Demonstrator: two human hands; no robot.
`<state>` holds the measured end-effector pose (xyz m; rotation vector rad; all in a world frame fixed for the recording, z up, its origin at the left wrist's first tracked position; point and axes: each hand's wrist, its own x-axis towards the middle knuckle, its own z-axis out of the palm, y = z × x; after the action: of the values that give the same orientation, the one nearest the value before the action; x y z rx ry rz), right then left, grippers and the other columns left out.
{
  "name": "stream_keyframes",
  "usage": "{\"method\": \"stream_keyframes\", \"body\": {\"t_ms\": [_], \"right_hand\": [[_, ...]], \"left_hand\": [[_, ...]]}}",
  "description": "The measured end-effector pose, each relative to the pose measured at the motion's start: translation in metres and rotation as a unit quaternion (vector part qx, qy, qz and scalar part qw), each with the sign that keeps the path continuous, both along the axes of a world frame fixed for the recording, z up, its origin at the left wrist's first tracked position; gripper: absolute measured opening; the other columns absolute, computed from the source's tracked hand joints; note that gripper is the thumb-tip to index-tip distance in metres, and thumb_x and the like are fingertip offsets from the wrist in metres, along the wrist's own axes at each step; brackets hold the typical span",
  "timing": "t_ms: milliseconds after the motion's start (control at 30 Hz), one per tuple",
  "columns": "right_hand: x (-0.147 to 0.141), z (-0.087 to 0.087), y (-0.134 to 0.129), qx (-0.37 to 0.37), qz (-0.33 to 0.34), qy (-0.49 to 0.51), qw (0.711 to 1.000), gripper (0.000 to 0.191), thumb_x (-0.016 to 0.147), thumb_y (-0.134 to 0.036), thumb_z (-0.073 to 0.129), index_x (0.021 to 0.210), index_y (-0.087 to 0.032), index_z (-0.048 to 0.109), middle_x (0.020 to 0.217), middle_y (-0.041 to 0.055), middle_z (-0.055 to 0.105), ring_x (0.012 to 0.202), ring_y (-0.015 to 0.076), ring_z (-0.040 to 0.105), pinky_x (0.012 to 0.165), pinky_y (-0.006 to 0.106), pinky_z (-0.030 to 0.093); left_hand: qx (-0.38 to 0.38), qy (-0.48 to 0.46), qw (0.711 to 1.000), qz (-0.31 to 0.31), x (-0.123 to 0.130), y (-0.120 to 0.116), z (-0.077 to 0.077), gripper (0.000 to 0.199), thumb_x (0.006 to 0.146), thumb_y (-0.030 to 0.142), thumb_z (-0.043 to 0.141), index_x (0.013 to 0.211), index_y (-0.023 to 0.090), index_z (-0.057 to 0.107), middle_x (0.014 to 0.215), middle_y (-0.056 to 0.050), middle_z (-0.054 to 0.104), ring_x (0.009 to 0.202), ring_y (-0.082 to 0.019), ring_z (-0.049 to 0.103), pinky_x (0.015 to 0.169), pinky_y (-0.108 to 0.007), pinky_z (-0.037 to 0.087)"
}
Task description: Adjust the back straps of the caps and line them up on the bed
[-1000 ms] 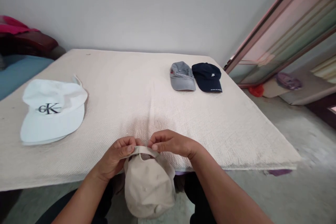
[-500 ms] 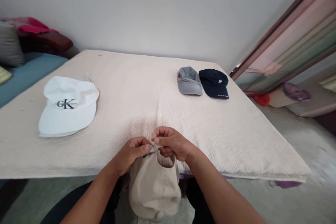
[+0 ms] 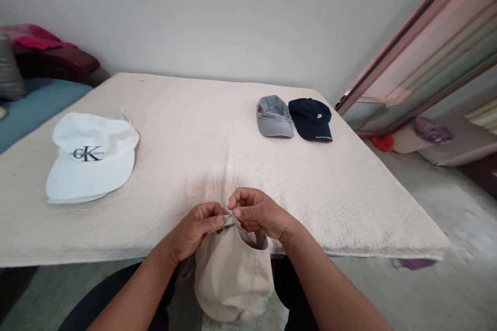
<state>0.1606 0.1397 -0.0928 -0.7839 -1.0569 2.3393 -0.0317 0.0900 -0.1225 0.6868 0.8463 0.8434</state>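
A beige cap hangs at the table's near edge, its back opening turned up toward me. My left hand pinches the back strap on the left side of that opening. Thumb and fingers of my right hand are closed on the strap close beside the left fingertips. The strap's buckle or end is partly covered by the fingers. The cap's brim is out of sight.
White caps, apparently stacked, lie on the left of the cloth-covered table. A grey cap and a navy cap sit side by side at the back right. Behind stands a wall.
The view has shifted slightly to the right. Both hands stay at the strap, and the beige cap's crown has turned a little to the right.
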Motion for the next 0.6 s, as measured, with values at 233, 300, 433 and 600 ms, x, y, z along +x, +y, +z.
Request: {"method": "stream_keyframes", "body": {"t_ms": [233,300,433,600], "right_hand": [[0.009,-0.004,0.004,0.034,0.005,-0.054,0.998,0.021,0.069,-0.024,0.073,0.080,-0.016,0.058,0.054,-0.0094,0.042,0.041,0.0017,0.027,0.039,0.018,0.018],[0.010,-0.006,0.005,0.044,0.007,-0.052,0.998,0.020,0.068,-0.023,0.073,0.080,-0.016,0.058,0.053,-0.0092,0.043,0.041,0.0021,0.028,0.039,0.018,0.020],[0.010,-0.008,0.006,0.053,0.002,-0.048,0.997,0.018,0.068,-0.021,0.071,0.080,-0.017,0.059,0.052,-0.0092,0.043,0.040,0.0023,0.028,0.038,0.018,0.021],[0.007,-0.011,0.009,0.088,-0.014,-0.092,0.992,0.012,0.069,-0.019,0.066,0.079,-0.017,0.059,0.052,-0.0088,0.044,0.039,0.0022,0.029,0.038,0.017,0.022]], "left_hand": [[-0.019,-0.006,1.000,0.023,0.009,0.001,0.005,0.021,0.071,0.028,0.074,0.066,0.014,0.058,0.062,0.002,0.053,0.059,-0.009,0.044,0.057,-0.022,0.031],[-0.022,-0.009,1.000,0.020,0.010,0.003,0.004,0.020,0.071,0.027,0.074,0.068,0.015,0.058,0.063,0.002,0.053,0.059,-0.009,0.044,0.057,-0.022,0.031],[-0.026,-0.004,1.000,0.011,0.011,0.006,0.000,0.019,0.071,0.027,0.075,0.072,0.014,0.061,0.066,0.001,0.056,0.060,-0.010,0.047,0.059,-0.023,0.033],[-0.037,0.028,0.999,0.025,0.013,0.009,-0.004,0.023,0.067,0.028,0.078,0.068,0.015,0.059,0.064,0.001,0.055,0.060,-0.010,0.046,0.058,-0.023,0.033]]}}
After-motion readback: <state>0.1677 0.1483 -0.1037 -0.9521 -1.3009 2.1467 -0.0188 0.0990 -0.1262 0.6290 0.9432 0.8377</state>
